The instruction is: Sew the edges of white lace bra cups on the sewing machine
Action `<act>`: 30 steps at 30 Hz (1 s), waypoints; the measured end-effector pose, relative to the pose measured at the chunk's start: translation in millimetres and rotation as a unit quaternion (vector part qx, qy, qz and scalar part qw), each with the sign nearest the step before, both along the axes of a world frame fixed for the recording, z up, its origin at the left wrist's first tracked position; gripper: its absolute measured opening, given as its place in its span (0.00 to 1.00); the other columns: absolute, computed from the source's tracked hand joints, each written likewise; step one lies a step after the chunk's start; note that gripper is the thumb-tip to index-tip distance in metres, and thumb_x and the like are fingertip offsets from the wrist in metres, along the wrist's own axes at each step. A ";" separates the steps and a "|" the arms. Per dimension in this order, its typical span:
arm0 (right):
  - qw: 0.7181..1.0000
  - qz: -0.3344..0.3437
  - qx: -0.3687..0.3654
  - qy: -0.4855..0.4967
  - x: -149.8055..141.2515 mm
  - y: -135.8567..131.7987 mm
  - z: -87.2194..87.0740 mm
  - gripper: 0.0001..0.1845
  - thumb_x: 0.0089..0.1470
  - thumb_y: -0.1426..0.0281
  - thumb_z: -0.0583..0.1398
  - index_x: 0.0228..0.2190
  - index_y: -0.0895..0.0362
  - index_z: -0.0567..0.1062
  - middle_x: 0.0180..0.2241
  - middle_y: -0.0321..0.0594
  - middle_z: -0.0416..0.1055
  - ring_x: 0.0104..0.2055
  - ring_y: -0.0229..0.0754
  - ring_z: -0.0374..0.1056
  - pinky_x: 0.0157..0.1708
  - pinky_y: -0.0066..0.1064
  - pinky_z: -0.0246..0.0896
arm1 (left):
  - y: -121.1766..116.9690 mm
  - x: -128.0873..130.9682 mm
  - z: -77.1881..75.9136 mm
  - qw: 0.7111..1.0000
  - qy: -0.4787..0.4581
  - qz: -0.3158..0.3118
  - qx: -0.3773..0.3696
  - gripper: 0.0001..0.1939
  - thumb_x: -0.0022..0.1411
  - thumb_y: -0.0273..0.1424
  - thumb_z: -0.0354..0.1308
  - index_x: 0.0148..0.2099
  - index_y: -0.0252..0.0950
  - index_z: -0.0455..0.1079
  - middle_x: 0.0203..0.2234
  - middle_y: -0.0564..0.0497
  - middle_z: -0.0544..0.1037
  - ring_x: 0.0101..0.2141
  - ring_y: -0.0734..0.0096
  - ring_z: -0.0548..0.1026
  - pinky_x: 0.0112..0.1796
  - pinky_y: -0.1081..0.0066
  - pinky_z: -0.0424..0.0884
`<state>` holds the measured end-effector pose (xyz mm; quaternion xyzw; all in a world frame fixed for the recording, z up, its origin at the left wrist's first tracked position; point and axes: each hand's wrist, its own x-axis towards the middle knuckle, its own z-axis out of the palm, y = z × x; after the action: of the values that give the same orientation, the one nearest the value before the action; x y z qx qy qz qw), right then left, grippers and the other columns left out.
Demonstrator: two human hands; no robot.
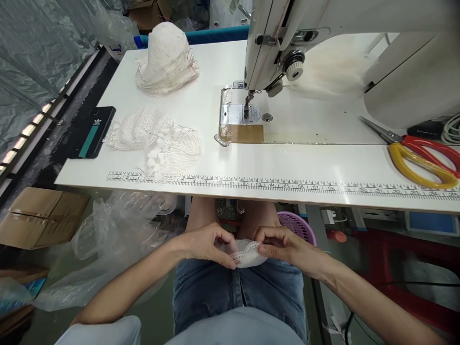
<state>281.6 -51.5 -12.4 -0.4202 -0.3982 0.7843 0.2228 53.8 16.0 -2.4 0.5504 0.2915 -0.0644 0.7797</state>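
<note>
A small piece of white lace fabric [247,254] is stretched between my two hands, just above my lap. My left hand [217,247] pinches its left end between thumb and fingers. At the other end, my right hand [276,244] grips the upper right edge with thumb and forefinger. An openwork lace band shows along the near part of the piece, and the cloth below it looks thin and sheer. Both hands are below the front edge of the white sewing table [305,167].
On the table stand a sewing machine [268,48], white lace pieces [168,148], a white fabric stack [167,57], a dark phone [94,132] and red-and-yellow scissors [420,160]. A printed ruler [258,184] runs along the front edge. Below are a cardboard box [39,218] and purple basket [298,227].
</note>
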 end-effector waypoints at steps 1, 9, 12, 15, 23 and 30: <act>1.000 -0.003 -0.001 0.000 -0.8 0.5 -0.3 0.12 0.51 0.60 0.62 0.28 0.58 0.72 0.29 0.35 0.65 0.32 0.36 0.59 0.32 0.27 0.53 | 0.1 1.8 -1.6 1.000 -0.008 0.006 -0.005 0.11 0.46 0.31 0.67 0.33 0.33 0.75 0.26 0.54 0.71 0.29 0.76 0.65 0.32 0.77 0.60; 0.999 -0.026 0.000 -0.046 -3.9 -0.9 1.2 0.16 0.49 0.57 0.63 0.26 0.58 0.70 0.24 0.32 0.62 0.27 0.34 0.55 0.27 0.26 0.49 | -9.3 21.9 -11.0 0.997 -0.002 0.080 0.007 0.11 0.45 0.34 0.67 0.27 0.31 0.72 0.19 0.57 0.65 0.23 0.81 0.59 0.25 0.78 0.54; 0.998 -0.024 0.026 -0.056 -5.1 0.2 5.9 0.17 0.50 0.56 0.61 0.25 0.58 0.69 0.24 0.32 0.61 0.27 0.34 0.55 0.27 0.26 0.49 | -7.9 19.6 -9.7 0.995 -0.005 0.096 0.036 0.12 0.46 0.35 0.66 0.26 0.30 0.73 0.19 0.56 0.66 0.23 0.80 0.59 0.25 0.78 0.55; 0.995 -0.012 0.068 -0.070 -6.9 4.8 11.2 0.18 0.51 0.55 0.59 0.25 0.58 0.68 0.24 0.32 0.59 0.26 0.34 0.54 0.26 0.26 0.48 | -3.0 16.6 -4.4 0.994 0.000 0.101 0.051 0.13 0.45 0.37 0.66 0.26 0.30 0.73 0.19 0.56 0.66 0.23 0.80 0.59 0.24 0.78 0.54; 0.962 -0.005 0.200 -0.189 -3.0 16.4 33.1 0.18 0.55 0.56 0.55 0.25 0.57 0.66 0.23 0.33 0.58 0.26 0.36 0.53 0.25 0.26 0.48 | 1.9 24.9 21.1 0.984 0.021 0.177 0.004 0.16 0.40 0.38 0.69 0.25 0.29 0.72 0.17 0.55 0.68 0.21 0.80 0.62 0.24 0.77 0.57; 0.917 -0.049 0.318 -0.236 -5.7 61.6 78.9 0.16 0.55 0.58 0.52 0.23 0.56 0.62 0.21 0.32 0.55 0.25 0.36 0.53 0.23 0.27 0.48 | 62.2 29.1 90.3 0.975 0.076 0.153 0.140 0.16 0.39 0.38 0.68 0.24 0.30 0.70 0.15 0.56 0.66 0.19 0.79 0.61 0.20 0.77 0.55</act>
<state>276.0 10.1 66.5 -0.5191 -0.6464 0.4823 0.2829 83.0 78.2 87.9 0.5962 0.4367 0.0558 0.6714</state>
